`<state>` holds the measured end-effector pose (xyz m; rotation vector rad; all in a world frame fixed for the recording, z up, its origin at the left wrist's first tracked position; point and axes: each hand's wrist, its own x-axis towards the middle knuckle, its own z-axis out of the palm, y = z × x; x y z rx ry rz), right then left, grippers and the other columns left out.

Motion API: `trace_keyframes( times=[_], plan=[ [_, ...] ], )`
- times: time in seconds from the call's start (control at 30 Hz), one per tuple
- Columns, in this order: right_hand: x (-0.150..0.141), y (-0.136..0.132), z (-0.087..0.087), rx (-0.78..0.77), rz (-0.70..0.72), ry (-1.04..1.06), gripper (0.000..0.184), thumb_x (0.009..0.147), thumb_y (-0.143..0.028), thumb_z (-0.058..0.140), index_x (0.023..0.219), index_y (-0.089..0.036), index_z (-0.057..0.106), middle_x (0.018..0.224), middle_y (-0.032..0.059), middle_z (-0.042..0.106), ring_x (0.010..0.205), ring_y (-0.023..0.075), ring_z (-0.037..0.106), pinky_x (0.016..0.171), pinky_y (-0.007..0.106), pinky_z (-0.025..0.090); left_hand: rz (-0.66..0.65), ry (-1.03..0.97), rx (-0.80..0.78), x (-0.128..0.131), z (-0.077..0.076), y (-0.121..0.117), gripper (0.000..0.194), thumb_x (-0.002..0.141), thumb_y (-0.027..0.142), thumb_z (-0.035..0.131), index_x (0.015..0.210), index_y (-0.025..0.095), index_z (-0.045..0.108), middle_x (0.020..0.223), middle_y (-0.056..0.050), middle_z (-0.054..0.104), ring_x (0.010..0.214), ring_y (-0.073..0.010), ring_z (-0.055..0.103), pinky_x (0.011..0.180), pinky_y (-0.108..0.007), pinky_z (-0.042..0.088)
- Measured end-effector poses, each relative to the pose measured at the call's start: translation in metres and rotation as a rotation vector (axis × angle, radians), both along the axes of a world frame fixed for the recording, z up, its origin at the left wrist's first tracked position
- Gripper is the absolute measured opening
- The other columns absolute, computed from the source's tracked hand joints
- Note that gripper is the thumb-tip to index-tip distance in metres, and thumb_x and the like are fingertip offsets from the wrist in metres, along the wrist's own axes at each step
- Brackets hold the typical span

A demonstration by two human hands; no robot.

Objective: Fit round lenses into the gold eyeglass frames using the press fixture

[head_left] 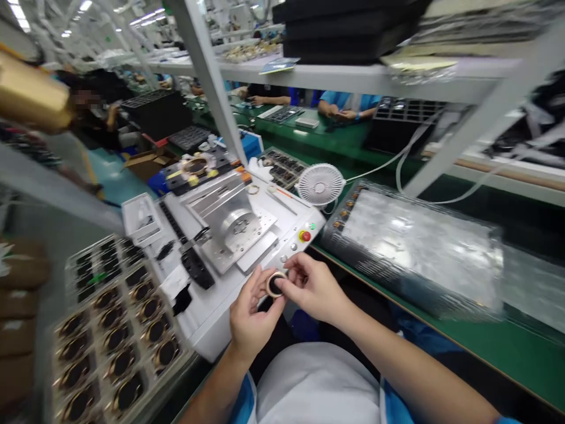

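A round watch case (270, 285) with a gold rim and dark centre is held up between my two hands, in front of the white machine's front edge. My left hand (253, 315) grips its rim from the left, fingers curled round it. My right hand (314, 288) pinches the right side, its thumb over the dark centre. Just beyond stands the white machine (212, 321) with a metal fixture (241, 227) on top. At the lower left, a clear tray (95, 353) holds several similar gold-rimmed watch cases in rows.
A red button (305, 236) sits on the machine's corner. Beside it stands a small white fan (321, 185). Plastic-wrapped trays (415, 247) lie on the green bench to the right. A grey post (207, 76) and shelf (353, 72) cross ahead; other people work beyond.
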<state>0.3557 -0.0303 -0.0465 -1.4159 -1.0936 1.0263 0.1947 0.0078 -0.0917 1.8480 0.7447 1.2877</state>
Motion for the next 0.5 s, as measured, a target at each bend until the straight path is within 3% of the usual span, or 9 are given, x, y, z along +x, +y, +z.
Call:
trace_keyframes(
  times=[0.1, 0.17, 0.23, 0.33, 0.4, 0.43, 0.5],
  plan=[
    [0.018, -0.013, -0.006, -0.072, 0.078, 0.197, 0.036, 0.074, -0.047, 0.083, 0.081, -0.018, 0.062, 0.067, -0.0002, 0.064, 0.055, 0.0123, 0.055, 0.051, 0.023, 0.042, -0.102, -0.023, 0.011, 0.009, -0.009, -0.006, 0.081, 0.081, 0.006, 0.079, 0.153, 0.027, 0.046, 0.125, -0.012, 0.077, 0.107, -0.0235, 0.078, 0.092, -0.034, 0.067],
    [0.047, -0.030, -0.007, -0.038, -0.019, 0.230, 0.042, 0.072, -0.053, 0.084, 0.078, -0.018, 0.062, 0.067, 0.0007, 0.065, 0.055, 0.0124, 0.055, 0.051, 0.023, 0.043, -0.178, -0.008, 0.029, 0.015, -0.015, -0.009, 0.085, 0.081, 0.005, 0.079, 0.155, 0.028, 0.042, 0.132, -0.013, 0.073, 0.107, -0.0228, 0.078, 0.094, -0.036, 0.066],
    [0.090, -0.062, -0.007, 0.051, -0.309, 0.090, 0.040, 0.073, -0.054, 0.083, 0.079, -0.019, 0.064, 0.071, 0.0025, 0.068, 0.059, 0.0146, 0.059, 0.056, 0.026, 0.047, -0.216, 0.013, 0.028, 0.019, -0.021, -0.011, 0.081, 0.082, 0.007, 0.078, 0.153, 0.028, 0.044, 0.133, -0.013, 0.072, 0.106, -0.0222, 0.078, 0.095, -0.036, 0.065],
    [0.164, -0.133, -0.011, 0.082, -0.881, -0.310, 0.037, 0.078, -0.056, 0.075, 0.082, -0.020, 0.068, 0.081, 0.0074, 0.072, 0.074, 0.0226, 0.067, 0.068, 0.033, 0.053, -0.236, 0.054, -0.001, 0.018, -0.030, -0.008, 0.060, 0.085, 0.013, 0.076, 0.140, 0.025, 0.058, 0.116, -0.009, 0.077, 0.093, -0.0211, 0.080, 0.085, -0.034, 0.068],
    [0.206, -0.185, -0.021, -0.129, -1.207, -0.577, 0.037, 0.084, -0.056, 0.066, 0.088, -0.020, 0.068, 0.088, 0.0110, 0.073, 0.078, 0.0258, 0.068, 0.069, 0.036, 0.054, -0.246, 0.104, 0.000, 0.017, -0.033, -0.004, 0.047, 0.087, 0.018, 0.075, 0.132, 0.025, 0.064, 0.102, -0.006, 0.079, 0.080, -0.0204, 0.079, 0.077, -0.033, 0.070],
    [0.222, -0.209, -0.029, -0.329, -1.295, -0.698, 0.032, 0.086, -0.053, 0.061, 0.088, -0.021, 0.067, 0.087, 0.0106, 0.073, 0.077, 0.0261, 0.069, 0.069, 0.036, 0.054, -0.260, 0.135, 0.020, 0.017, -0.034, -0.001, 0.042, 0.087, 0.019, 0.075, 0.127, 0.026, 0.066, 0.097, -0.004, 0.080, 0.075, -0.0204, 0.079, 0.075, -0.033, 0.070],
    [0.240, -0.246, -0.043, -0.515, -1.372, -0.760, 0.022, 0.086, -0.041, 0.062, 0.074, -0.023, 0.063, 0.077, 0.0125, 0.069, 0.072, 0.0302, 0.067, 0.064, 0.041, 0.050, -0.315, 0.182, 0.110, 0.018, -0.030, 0.006, 0.031, 0.087, 0.019, 0.073, 0.117, 0.028, 0.071, 0.091, -0.003, 0.080, 0.073, -0.0210, 0.078, 0.073, -0.033, 0.069]
  ],
)
